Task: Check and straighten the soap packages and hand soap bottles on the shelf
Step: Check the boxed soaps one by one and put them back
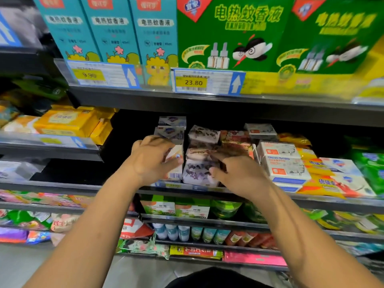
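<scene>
Stacked soap packages fill the middle shelf. My left hand grips the left side of a stack of white and blue soap boxes, fingers curled over its front. A stack of white packs with purple flowers stands between both hands. My right hand reaches in from the right with thumb and fingers pinching the right edge of that flowered stack, beside red-brown packs. White goat soap boxes are stacked further right. I see no hand soap bottles clearly.
Blue and green mosquito repellent boxes stand on the shelf above, with price tags on its edge. Yellow soap packs lie on the neighbouring shelf at left. Lower shelves hold coil boxes, small bottles and bagged goods.
</scene>
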A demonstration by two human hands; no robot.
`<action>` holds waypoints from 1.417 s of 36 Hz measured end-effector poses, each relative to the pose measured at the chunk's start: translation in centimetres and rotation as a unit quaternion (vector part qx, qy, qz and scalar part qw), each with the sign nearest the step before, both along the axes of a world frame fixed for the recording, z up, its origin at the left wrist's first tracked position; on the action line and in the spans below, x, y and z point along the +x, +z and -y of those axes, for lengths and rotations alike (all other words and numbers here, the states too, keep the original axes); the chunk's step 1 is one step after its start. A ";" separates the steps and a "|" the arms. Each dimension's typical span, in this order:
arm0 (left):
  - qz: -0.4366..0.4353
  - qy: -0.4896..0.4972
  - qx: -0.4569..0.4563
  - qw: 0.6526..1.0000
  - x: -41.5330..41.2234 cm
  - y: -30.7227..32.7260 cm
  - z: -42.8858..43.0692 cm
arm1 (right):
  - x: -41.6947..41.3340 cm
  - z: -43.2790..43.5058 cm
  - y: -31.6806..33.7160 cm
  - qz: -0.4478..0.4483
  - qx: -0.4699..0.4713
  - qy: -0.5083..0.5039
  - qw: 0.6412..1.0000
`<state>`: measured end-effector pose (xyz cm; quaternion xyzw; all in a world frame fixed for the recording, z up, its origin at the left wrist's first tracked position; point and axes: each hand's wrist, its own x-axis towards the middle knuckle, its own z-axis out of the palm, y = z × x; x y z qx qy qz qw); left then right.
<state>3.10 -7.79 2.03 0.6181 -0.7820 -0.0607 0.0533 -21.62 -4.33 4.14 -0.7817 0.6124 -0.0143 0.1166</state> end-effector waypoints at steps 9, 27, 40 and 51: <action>-0.006 -0.076 -0.045 0.996 -10.4 1.0 -0.1 | -8.7 0.5 2.0 0.015 -0.036 -0.069 0.997; -0.012 -0.124 0.041 0.991 -32.9 -0.2 1.0 | -32.5 0.6 -3.7 0.003 0.009 -0.136 0.991; 0.009 -0.073 -0.013 0.997 -33.8 -1.3 0.4 | -35.2 5.7 -3.7 -0.063 0.106 -0.016 0.992; -0.001 -0.070 0.004 0.998 -33.4 -1.7 0.4 | -35.3 6.8 -3.6 -0.062 0.066 -0.031 0.995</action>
